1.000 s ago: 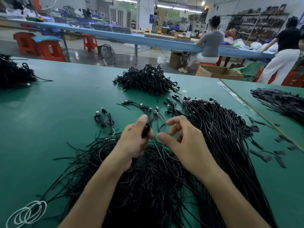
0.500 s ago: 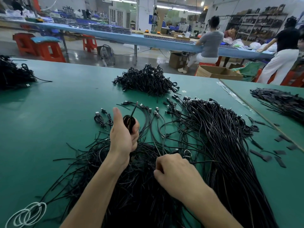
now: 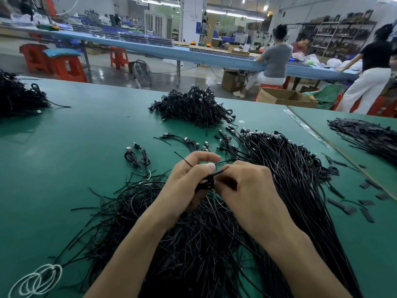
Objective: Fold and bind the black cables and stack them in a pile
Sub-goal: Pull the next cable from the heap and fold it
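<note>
Two hands meet over a green table (image 3: 64,136). The left hand (image 3: 184,186) grips one folded black cable (image 3: 206,183); the right hand (image 3: 251,190) pinches a thin tie (image 3: 218,173) at it. Two bound cables (image 3: 132,157) lie left of the grip, one bound pile (image 3: 193,106) beyond it.

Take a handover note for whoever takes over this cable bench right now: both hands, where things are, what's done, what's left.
Left hand grips a folded cable. Right hand pinches a thin tie strand at it; binding looks unfinished.
Done: pile of bound cables at the far middle of the table; two bound cables lie apart, nearer and left.
To do: finish this tie, stack it, then the many loose cables on the right.
</note>
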`<state>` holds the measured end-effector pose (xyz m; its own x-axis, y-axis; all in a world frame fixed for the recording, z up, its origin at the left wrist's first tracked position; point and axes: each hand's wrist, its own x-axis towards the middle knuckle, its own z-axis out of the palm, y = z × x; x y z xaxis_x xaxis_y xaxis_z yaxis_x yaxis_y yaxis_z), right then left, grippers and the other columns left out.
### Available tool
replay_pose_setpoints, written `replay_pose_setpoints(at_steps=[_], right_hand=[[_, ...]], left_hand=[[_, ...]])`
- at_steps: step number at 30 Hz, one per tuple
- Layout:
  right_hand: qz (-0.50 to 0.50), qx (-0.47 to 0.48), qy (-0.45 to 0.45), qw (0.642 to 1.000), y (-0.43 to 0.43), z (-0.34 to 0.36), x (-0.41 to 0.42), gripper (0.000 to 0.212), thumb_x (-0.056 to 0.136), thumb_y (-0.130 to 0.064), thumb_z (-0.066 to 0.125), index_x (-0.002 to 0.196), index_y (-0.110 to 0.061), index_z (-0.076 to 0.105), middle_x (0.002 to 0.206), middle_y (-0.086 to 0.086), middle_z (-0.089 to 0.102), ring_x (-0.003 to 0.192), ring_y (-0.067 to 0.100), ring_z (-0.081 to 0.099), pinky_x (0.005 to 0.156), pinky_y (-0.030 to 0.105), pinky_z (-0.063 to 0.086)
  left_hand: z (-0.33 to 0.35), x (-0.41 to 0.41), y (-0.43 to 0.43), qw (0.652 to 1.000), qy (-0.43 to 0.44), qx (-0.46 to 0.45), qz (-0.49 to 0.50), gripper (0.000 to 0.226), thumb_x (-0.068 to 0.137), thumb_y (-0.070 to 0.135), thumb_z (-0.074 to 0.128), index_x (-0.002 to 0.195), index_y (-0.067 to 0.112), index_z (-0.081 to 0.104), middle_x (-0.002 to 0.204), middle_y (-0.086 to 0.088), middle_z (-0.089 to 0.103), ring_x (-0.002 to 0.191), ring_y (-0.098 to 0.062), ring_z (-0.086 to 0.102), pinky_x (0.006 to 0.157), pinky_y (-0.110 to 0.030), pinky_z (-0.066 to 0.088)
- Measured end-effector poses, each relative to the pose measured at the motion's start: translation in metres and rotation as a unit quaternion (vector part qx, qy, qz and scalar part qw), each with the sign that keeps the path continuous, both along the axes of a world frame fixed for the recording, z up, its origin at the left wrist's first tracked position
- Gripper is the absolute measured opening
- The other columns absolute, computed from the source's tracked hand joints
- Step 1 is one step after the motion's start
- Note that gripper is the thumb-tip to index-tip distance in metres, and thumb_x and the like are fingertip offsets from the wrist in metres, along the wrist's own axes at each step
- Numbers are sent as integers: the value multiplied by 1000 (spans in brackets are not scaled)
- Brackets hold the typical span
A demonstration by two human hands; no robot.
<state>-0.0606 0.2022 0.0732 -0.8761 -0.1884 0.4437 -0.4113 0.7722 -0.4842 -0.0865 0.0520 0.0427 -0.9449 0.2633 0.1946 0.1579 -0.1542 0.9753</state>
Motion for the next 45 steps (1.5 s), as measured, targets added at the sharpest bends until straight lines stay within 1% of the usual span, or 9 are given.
replay_pose_setpoints(at_steps=[6,12,15,23,29,33,36,40,45], right_hand=[[65,79,36,994,-5,4,7,17,97,-24,58,92,-17,73,103,-5,66,93,19,69,74,41,58],[62,174,95,978,-12,0,16,11,87,-11,74,82,-18,67,89,-7,63,100,10,68,57,30,58],[70,203,106,971,-13,-3,17,12,85,-11,75,82,-18,65,85,-4,59,89,16,66,55,33,56],[155,241,120,951,-4,9,5,5,88,-13,69,88,-18,66,96,-3,60,90,19,55,78,38,49],[129,134,-4,982,8,7,-2,10,94,-18,61,87,-19,69,83,-7,59,83,13,54,80,30,46],[129,55,-84,987,15,10,-4,6,86,-22,69,82,-25,71,76,-12,64,79,6,58,71,24,46],[117,65,-87,987,14,9,-2,7,85,-31,73,90,-31,68,75,-14,63,78,4,58,71,29,50],[89,93,-107,986,14,7,0,29,86,-40,71,113,-36,60,81,-16,58,78,0,53,74,27,50],[56,133,-59,988,7,9,9,12,87,-41,68,94,-32,68,90,-13,60,84,10,58,79,32,51]], left_hand=[[-4,-2,4,997,-6,51,61,60,104,46,41,55,24,68,40,5,36,31,-10,23,40,-15,24],[-11,-7,10,984,-51,34,164,63,105,51,37,64,22,76,41,6,37,32,-9,30,36,-19,26],[-12,-5,11,985,-63,6,161,68,104,50,40,49,16,62,41,5,36,34,-12,27,39,-20,24],[-14,-1,8,975,-216,-1,-47,49,99,29,47,50,25,53,48,7,32,39,-6,21,41,-14,15],[-16,-4,4,954,-255,-11,-158,68,73,92,41,55,26,45,54,6,35,39,-6,21,35,-13,17],[-11,-2,-10,950,-121,-92,-271,37,68,44,82,78,19,55,59,6,35,46,-7,29,40,-18,23],[-10,0,-11,944,-92,-139,-286,25,73,15,81,81,14,57,57,4,35,44,-8,31,41,-20,25],[-12,2,-5,946,-105,-160,-261,14,84,9,68,82,15,55,58,6,38,43,-5,32,39,-17,30],[-14,1,-3,948,-102,-176,-243,9,85,10,64,80,13,57,54,9,40,43,-4,34,39,-17,30]])
